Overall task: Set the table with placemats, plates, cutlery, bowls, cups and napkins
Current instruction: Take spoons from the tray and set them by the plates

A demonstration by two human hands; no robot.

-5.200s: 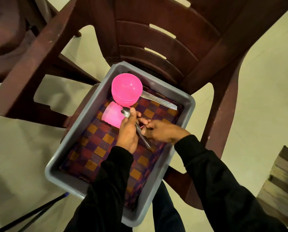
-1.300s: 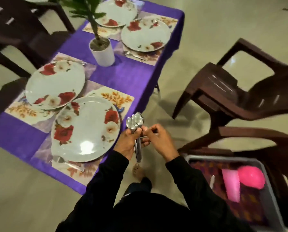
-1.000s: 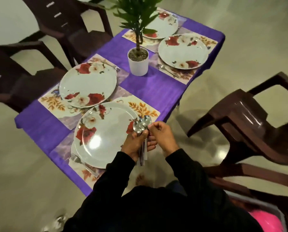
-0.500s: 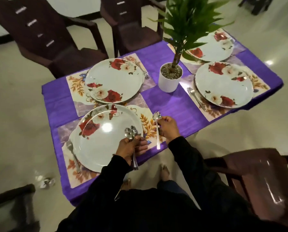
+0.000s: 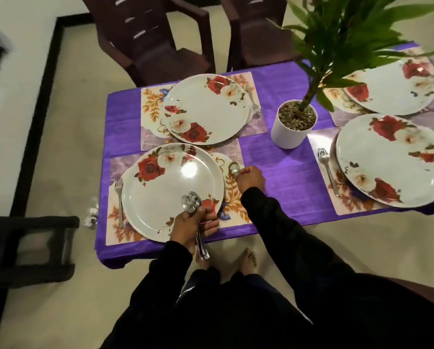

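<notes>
Several floral plates lie on floral placemats on a purple tablecloth [image 5: 281, 177]. My left hand [image 5: 193, 222] grips a bundle of spoons [image 5: 192, 201] upright over the near edge of the nearest plate [image 5: 170, 190]. My right hand [image 5: 251, 176] holds a single spoon [image 5: 234, 169] down at the placemat [image 5: 233, 197] just right of that plate; only the bowl of the spoon shows. A fork [image 5: 119, 197] lies left of the nearest plate. Another fork [image 5: 326, 170] lies left of the right-hand plate [image 5: 392, 159].
A white pot with a green plant [image 5: 294, 124] stands mid-table, its leaves overhanging the far right plate [image 5: 392, 89]. Brown plastic chairs [image 5: 150, 39] stand behind the table, another [image 5: 26, 248] at the left. Crumpled scraps [image 5: 91, 217] lie on the floor beside the table. My bare feet [image 5: 246, 260] are below the table edge.
I turned from the grey bin on the chair to the table carrying the spoons. My right hand drew one spoon from the bundle and lowered it to the placemat right of the nearest plate.
</notes>
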